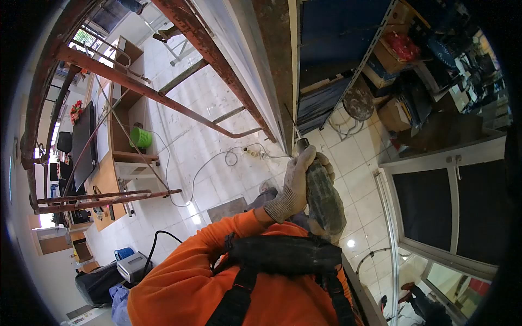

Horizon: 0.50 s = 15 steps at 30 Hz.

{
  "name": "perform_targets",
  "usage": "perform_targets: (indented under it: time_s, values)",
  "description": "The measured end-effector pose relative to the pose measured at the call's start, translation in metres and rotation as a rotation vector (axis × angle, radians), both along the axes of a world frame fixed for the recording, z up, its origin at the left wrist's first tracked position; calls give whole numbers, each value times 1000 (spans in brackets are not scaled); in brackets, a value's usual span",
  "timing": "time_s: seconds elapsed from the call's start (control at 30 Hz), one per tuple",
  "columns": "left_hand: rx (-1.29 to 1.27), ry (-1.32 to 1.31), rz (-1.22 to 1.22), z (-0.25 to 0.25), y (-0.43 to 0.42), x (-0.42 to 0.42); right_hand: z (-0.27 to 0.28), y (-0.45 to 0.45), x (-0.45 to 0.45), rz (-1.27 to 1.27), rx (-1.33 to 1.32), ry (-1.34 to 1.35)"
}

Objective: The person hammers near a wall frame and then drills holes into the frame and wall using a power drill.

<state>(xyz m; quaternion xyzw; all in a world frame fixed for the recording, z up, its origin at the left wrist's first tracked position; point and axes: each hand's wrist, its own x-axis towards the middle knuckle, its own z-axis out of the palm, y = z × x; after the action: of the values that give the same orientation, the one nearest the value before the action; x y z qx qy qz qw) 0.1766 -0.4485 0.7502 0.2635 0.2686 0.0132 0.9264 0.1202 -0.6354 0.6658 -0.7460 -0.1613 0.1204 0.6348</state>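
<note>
A dark, dusty power tool (324,198) points up and away from my body, with a long thin bit (292,120) at its front beside the edge of a wall panel. My left hand (293,185), in a pale knitted glove, is closed around the front of the tool, thumb on top. Gloved fingertips show on the tool's far side. A small pale patch at the tool's rear may be my right hand, but its fingers are hidden behind the tool.
Rusty red scaffolding (125,81) stands at the left, near a long desk (109,179) and a green basket (141,137). A cable (209,160) crosses the tiled floor. To the right are cluttered shelves, a round stool (358,103) and a white-framed door (451,209). A person's legs show lower right.
</note>
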Motion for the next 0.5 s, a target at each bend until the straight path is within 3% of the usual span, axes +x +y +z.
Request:
perform_targets:
  time_s: [0.5]
  values:
    - [-4, 39, -29, -1, 10, 8, 1, 4, 11, 33, -30, -29]
